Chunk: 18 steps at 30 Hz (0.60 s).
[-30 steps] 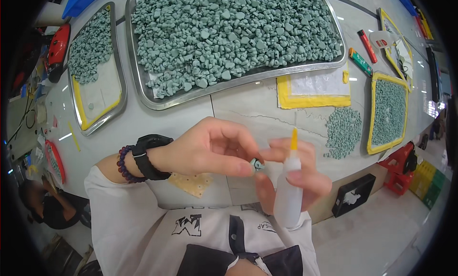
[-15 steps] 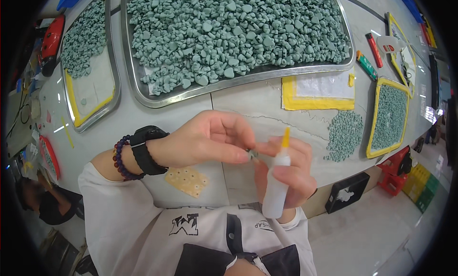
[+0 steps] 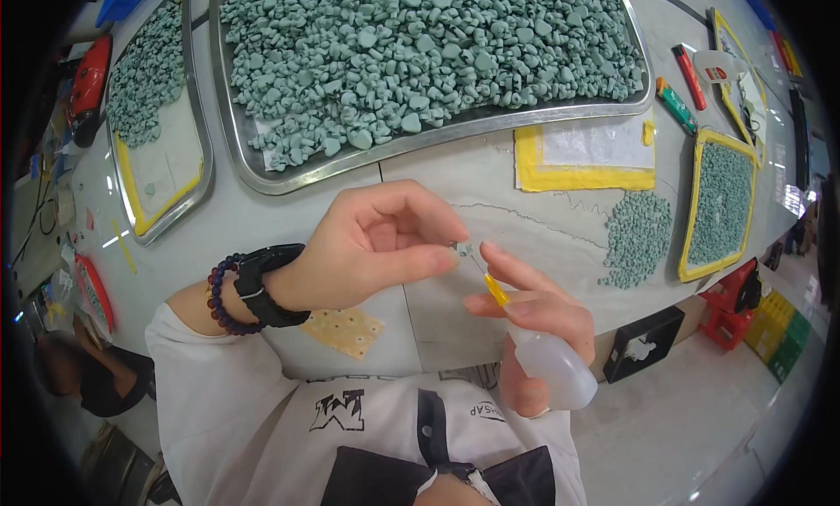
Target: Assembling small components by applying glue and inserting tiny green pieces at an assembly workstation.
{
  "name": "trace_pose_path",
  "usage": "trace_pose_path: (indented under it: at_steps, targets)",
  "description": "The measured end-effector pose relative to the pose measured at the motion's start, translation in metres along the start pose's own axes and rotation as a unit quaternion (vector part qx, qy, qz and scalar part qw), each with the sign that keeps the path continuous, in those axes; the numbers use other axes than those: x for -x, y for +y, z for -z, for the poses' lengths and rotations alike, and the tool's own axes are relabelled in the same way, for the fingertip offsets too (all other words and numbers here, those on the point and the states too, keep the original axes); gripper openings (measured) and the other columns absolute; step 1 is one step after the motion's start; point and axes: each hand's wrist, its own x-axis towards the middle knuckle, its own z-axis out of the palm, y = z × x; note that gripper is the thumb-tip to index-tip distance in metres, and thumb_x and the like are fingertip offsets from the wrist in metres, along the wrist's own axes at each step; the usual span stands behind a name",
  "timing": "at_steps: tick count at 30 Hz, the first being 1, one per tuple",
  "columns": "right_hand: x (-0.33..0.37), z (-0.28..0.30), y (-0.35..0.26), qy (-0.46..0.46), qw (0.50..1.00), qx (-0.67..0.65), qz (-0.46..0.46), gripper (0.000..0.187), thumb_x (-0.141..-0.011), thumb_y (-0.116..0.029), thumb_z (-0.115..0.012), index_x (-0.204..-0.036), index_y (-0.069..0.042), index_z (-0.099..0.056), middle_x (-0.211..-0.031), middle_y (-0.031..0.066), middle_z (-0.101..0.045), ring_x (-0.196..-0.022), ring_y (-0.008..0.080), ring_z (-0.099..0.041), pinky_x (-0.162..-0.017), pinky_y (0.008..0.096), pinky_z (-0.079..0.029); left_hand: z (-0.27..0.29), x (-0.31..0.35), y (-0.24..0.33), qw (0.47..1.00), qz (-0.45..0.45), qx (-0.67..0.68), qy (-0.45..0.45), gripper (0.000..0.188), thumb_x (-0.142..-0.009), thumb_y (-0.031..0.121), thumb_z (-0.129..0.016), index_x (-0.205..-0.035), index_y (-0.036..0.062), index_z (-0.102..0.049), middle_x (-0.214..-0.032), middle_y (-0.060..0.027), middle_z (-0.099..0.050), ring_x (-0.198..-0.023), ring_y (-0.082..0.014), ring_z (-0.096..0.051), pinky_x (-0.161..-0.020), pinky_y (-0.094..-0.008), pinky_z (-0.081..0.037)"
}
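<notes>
Between the thumb and index fingertip of my left hand (image 3: 381,239) is a small grey-green piece (image 3: 462,249), mostly covered by the fingers. My right hand (image 3: 547,313) grips a white squeeze bottle (image 3: 557,370) with a yellow nozzle (image 3: 496,289). The bottle is tilted, and a thin needle tip runs from the nozzle up to the small piece; whether it touches cannot be made out. Beyond both hands stands a large metal tray (image 3: 341,175) heaped with similar grey-green pieces (image 3: 429,59).
A smaller metal tray (image 3: 206,169) of pieces stands at left. To the right are a flat yellow-edged sheet (image 3: 586,180), a loose pile of small pieces (image 3: 637,239) and a yellow-rimmed tray (image 3: 687,261). A flowered yellow cloth (image 3: 346,331) lies near my left wrist.
My right hand has tipped the bottle from upright toward the left, bringing its needle tip to the small piece. My left hand keeps its pinch, slightly higher.
</notes>
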Motion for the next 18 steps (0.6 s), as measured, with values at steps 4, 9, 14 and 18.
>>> trace_pose_path:
  at_steps: [4,9,14,18]
  targets:
    - [-0.003,-0.002,0.006,0.012,0.999,-0.015,0.048,0.050,-0.087,-0.043,-0.056,-0.100,0.005,-0.051,-0.075,0.0165,-0.062,-0.083,0.0454,-0.064,-0.076,0.0498,-0.052,-0.002,-0.001,0.003,1.000,0.023,0.002,0.005,0.027,-0.083,-0.007,-0.055,-0.109,-0.0023,-0.057,-0.103,-0.0092,-0.055,-0.093,-0.0140,-0.056,-0.078,-0.0268,-0.049]
    - [-0.001,0.005,0.011,-0.015,0.996,0.043,0.083,0.048,-0.087,-0.041,-0.057,-0.099,0.005,-0.051,-0.075,0.0165,-0.062,-0.085,0.0453,-0.063,-0.074,0.0489,-0.052,0.000,0.000,-0.001,1.000,0.018,0.002,-0.002,0.027,-0.083,-0.008,-0.054,-0.110,-0.0028,-0.055,-0.107,-0.0090,-0.053,-0.094,-0.0137,-0.055,-0.079,-0.0267,-0.049]
    - [-0.001,0.003,0.010,0.008,0.999,-0.008,0.049,0.048,-0.087,-0.041,-0.055,-0.098,0.006,-0.051,-0.073,0.0170,-0.062,-0.087,0.0450,-0.063,-0.074,0.0484,-0.053,-0.002,0.000,-0.001,1.000,0.011,0.023,-0.016,0.029,-0.082,-0.009,-0.055,-0.110,-0.0031,-0.056,-0.107,-0.0097,-0.053,-0.096,-0.0144,-0.055,-0.081,-0.0269,-0.049]
    - [0.001,0.002,0.008,0.013,0.999,-0.041,0.015,0.048,-0.088,-0.040,-0.053,-0.098,0.007,-0.051,-0.073,0.0185,-0.062,-0.089,0.0448,-0.062,-0.074,0.0478,-0.052,-0.003,0.001,0.000,0.999,0.025,0.024,-0.017,0.028,-0.082,-0.010,-0.056,-0.109,-0.0036,-0.056,-0.106,-0.0103,-0.054,-0.097,-0.0150,-0.055,-0.082,-0.0271,-0.048]
